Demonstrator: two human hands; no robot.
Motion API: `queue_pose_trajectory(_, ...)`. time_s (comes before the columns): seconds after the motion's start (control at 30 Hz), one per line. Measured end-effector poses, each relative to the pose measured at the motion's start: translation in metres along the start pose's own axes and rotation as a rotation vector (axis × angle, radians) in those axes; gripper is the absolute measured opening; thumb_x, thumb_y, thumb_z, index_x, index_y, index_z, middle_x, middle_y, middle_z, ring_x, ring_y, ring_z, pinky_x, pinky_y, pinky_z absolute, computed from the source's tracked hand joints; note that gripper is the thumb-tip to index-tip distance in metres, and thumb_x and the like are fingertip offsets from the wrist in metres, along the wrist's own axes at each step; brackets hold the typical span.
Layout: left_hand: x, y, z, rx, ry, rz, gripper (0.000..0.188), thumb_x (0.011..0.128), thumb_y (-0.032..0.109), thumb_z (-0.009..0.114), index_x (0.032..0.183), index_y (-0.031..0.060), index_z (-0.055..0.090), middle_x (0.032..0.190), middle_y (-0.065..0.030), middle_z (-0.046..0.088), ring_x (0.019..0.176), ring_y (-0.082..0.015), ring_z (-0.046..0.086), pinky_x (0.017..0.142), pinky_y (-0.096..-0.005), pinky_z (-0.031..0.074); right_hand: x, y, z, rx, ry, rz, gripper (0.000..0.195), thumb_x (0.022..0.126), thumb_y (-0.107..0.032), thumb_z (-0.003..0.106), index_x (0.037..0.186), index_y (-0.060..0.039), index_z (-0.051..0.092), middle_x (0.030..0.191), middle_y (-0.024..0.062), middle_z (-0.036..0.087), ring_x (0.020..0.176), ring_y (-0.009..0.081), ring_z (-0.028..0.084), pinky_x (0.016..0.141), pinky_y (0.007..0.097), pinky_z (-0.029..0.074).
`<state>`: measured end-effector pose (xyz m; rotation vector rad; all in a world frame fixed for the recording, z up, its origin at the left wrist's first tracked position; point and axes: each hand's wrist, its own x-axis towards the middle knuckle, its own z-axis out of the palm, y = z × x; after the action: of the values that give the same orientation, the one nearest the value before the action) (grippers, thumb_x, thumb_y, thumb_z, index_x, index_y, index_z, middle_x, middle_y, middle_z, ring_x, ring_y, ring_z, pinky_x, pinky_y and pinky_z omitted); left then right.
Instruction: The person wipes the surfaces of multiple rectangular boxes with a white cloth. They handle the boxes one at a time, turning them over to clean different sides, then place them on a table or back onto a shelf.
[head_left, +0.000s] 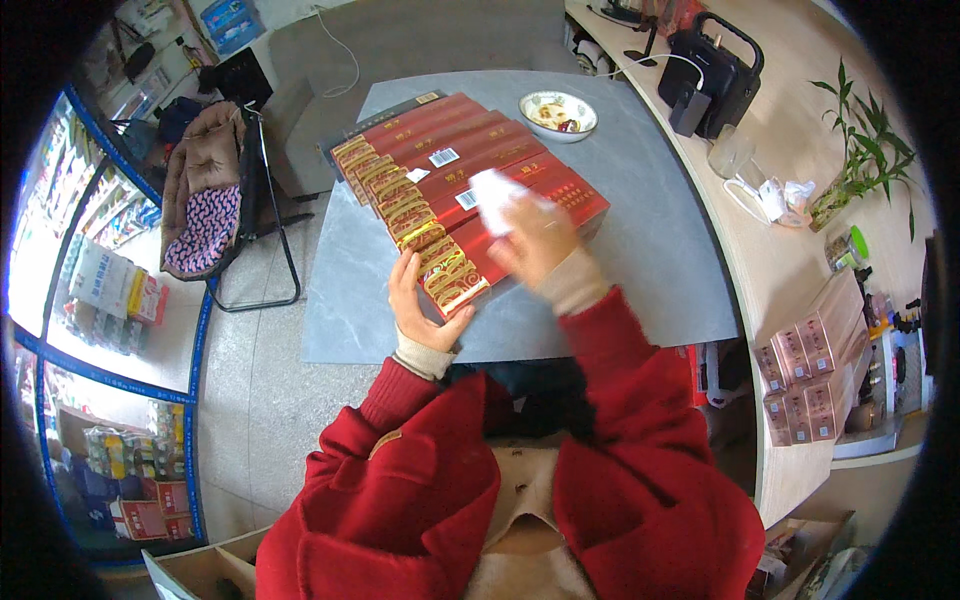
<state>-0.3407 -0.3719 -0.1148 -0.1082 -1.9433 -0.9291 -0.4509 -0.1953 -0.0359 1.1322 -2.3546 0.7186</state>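
Observation:
Several red cartons with gold patterned ends (517, 154) lie side by side in a block on a grey table (660, 300). My left hand (421, 304) rests against the gold end of the nearest carton, thumb and fingers spread around its corner. A crumpled white tissue or cloth (491, 196) is in my right hand (544, 240), over the top of the nearer cartons. That hand is blurred, so its fingers are not sharp. Two cartons bear white barcode labels. A dark flat box (375, 115) shows along the far left edge of the block.
A bowl with food (559, 118) stands at the table's far right. On the wooden counter (720, 217) are a black speaker-like device (709, 75), a plant (862, 142) and stacked pink cartons (806, 375). A folding bouncer seat (206, 195) and a glass display case (112, 300) stand left.

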Motion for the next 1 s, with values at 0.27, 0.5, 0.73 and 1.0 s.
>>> queue_pose_trajectory(0.27,-0.005,-0.004,0.000,0.032,0.024,-0.016,0.095,0.061,0.045,0.081,0.135,0.0015,0.041,0.137,-0.0223,0.041,0.127,-0.0380,0.040,0.106,-0.0461,0.031,-0.034,-0.069,-0.006,0.069,-0.053,-0.213,0.043,0.083,-0.035,0.060,0.113,-0.0038,0.060,0.124,0.0129,0.057,0.121,0.0266,0.050,0.100,0.0452,0.035)
queue_pose_trajectory(0.5,0.002,0.001,-0.001,0.005,-0.056,-0.028,0.088,0.061,0.041,0.081,0.132,0.0048,0.046,0.139,-0.0215,0.037,0.128,-0.0371,0.038,0.106,-0.0452,0.031,-0.029,0.057,-0.007,-0.250,0.218,0.136,0.035,0.084,-0.024,0.062,0.115,-0.0066,0.059,0.124,0.0112,0.058,0.120,0.0271,0.050,0.100,0.0431,0.036)
queue_pose_trajectory(0.73,0.004,-0.004,0.000,0.003,-0.058,-0.036,0.082,0.061,0.041,0.080,0.129,0.0070,0.049,0.140,-0.0217,0.035,0.128,-0.0378,0.038,0.105,-0.0458,0.032,-0.016,0.081,-0.016,-0.024,0.261,-0.092,0.025,0.084,-0.016,0.061,0.107,-0.0060,0.064,0.113,0.0108,0.063,0.106,0.0288,0.057,0.092,0.0425,0.041)
queue_pose_trajectory(1.0,-0.010,-0.006,-0.010,-0.037,-0.114,-0.061,0.089,0.064,0.051,0.079,0.133,0.0057,0.044,0.143,-0.0237,0.030,0.130,-0.0383,0.035,0.107,-0.0470,0.029,-0.036,0.114,-0.019,0.146,0.226,-0.163,0.027,0.084,-0.002,0.053,0.110,-0.0020,0.061,0.115,0.0147,0.061,0.109,0.0314,0.056,0.097,0.0428,0.040)
